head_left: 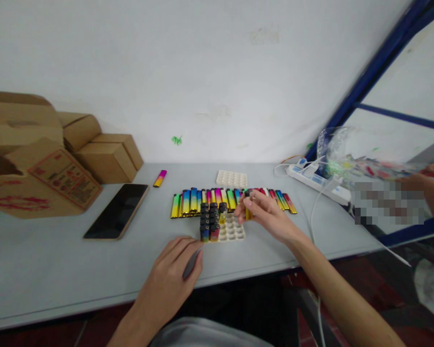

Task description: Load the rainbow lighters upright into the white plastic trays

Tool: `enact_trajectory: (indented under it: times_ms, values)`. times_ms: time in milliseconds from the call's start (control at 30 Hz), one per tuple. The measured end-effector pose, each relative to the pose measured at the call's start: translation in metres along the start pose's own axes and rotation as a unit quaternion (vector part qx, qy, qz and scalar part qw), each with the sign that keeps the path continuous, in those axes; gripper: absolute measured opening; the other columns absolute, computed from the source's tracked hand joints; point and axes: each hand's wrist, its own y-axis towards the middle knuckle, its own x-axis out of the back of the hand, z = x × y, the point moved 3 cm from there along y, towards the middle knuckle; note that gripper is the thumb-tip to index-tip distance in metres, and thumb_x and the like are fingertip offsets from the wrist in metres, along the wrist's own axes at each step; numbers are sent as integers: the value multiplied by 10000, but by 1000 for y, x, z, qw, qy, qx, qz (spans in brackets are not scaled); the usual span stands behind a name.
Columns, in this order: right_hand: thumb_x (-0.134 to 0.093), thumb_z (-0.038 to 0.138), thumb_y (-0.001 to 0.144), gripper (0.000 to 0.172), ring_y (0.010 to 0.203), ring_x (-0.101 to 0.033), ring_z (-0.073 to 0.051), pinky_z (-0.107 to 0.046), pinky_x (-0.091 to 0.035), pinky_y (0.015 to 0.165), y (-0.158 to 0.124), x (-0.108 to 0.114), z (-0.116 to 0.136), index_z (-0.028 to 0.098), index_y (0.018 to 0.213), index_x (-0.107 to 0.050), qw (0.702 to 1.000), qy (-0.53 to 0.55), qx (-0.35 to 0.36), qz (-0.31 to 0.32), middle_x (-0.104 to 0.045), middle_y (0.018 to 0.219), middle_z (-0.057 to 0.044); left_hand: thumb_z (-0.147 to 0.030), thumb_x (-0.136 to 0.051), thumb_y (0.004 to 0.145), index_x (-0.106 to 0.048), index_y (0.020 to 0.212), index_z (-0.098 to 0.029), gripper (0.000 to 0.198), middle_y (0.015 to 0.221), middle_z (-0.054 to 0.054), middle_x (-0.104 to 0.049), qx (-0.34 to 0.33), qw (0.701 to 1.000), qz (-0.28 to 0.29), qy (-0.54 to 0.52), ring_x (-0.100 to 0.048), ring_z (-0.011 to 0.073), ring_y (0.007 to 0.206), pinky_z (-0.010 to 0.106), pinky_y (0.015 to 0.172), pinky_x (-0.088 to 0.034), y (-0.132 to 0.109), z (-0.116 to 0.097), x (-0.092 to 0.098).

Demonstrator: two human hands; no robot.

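A grey table (58, 274) spread beneath both hands. Well to the left of the left hand sat a large cardboard box (67, 180), with smaller cardboard boxes (108, 159) behind it. Nearer, ahead and left of that hand, lay a phone (117, 212); beyond the right hand, to its right, ran a white power strip (320, 184).

The left hand (175, 265) rested low on the table, thumb and fingers curled around a dark grey object (191, 265) whose kind could not be told. The right hand (265, 209) was half closed, its thumb and fingers pinching a yellow lighter (248, 212), black end up, the long axis close to upright.

A row of colourful lighters (194, 200) stretched ahead of both hands, passing behind the right one. Between the hands lay a cream tray (232, 232), just left of the pinched lighter and ahead and right of the left hand. Its vacant cells faced the right hand, the nearer one; black-topped lighters (210, 224) filled the side by the left fingertips, though contact there was unclear. A second tray (232, 179) lay beyond the row, and a lone pink-and-yellow lighter (160, 178) lay ahead of the left hand.
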Motion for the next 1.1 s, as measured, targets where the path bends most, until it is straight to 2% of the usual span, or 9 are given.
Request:
enact_trajectory:
  times_ms: [100, 167, 200, 300, 400, 600, 867, 1100]
  values:
    - [-648, 583, 953, 394, 527, -458, -95, -228, -422, 503, -2, -9, -1, 244, 864, -466, 999, 36, -15, -8, -496, 672, 72, -129, -567, 1001, -647, 1151, -178, 177, 1045, 72, -705, -2, 1000, 1, -3, -654, 214, 1025, 396, 983, -551, 2, 0, 0]
    - [-634, 642, 933, 474, 478, -316, -82, -208, -280, 423, -1, -11, -2, 240, 789, -427, 998, 5, -24, -50, -361, 611, 92, -131, -569, 1001, -648, 1145, -175, 170, 1044, 69, -703, -3, 1000, -1, -4, -652, 211, 1024, 394, 984, -550, 2, -1, 0]
    - [-615, 671, 928, 514, 476, -288, -81, -216, -243, 419, -1, -10, -2, 235, 742, -417, 996, -32, -18, -78, -334, 592, 90, -131, -570, 1000, -649, 1141, -174, 167, 1043, 69, -703, -4, 1000, -1, -4, -653, 210, 1024, 393, 983, -550, 2, -1, 1]
    - [-555, 712, 934, 611, 482, -311, -90, -257, -245, 454, 0, -7, -2, 229, 601, -384, 972, -160, 24, -171, -334, 528, 65, -131, -569, 1000, -649, 1138, -172, 164, 1043, 72, -703, -4, 1000, 1, -3, -654, 212, 1025, 393, 975, -551, 2, -2, 1]
    - [-542, 684, 940, 630, 479, -325, -102, -280, -249, 475, 0, -4, -7, 234, 532, -375, 953, -210, 36, -213, -343, 491, 47, -137, -566, 1005, -647, 1146, -176, 167, 1056, 78, -706, -1, 1000, 7, -3, -656, 217, 1036, 404, 982, -550, 0, -1, 1]
    - [-566, 572, 917, 542, 478, -313, -111, -283, -239, 478, 0, -1, -14, 248, 534, -361, 949, -224, 24, -221, -347, 477, 47, -138, -564, 1005, -646, 1158, -186, 181, 1063, 81, -713, -3, 1000, 3, 1, -661, 225, 1038, 409, 983, -551, 0, 0, 1]
    - [-544, 638, 932, 578, 490, -325, -109, -282, -248, 492, -1, -3, -12, 244, 552, -360, 946, -239, 26, -217, -358, 491, 47, -133, -574, 998, -650, 1150, -176, 175, 1063, 81, -712, -3, 1000, 4, 1, -658, 226, 1046, 405, 993, -543, -1, 0, 0]
    - [-549, 574, 948, 540, 508, -340, -111, -279, -272, 507, -3, -2, -16, 243, 574, -342, 943, -254, 39, -212, -361, 521, 49, -129, -569, 1001, -651, 1146, -176, 173, 1059, 82, -712, -4, 1000, 3, 0, -658, 224, 1043, 406, 987, -544, 0, 0, 1]
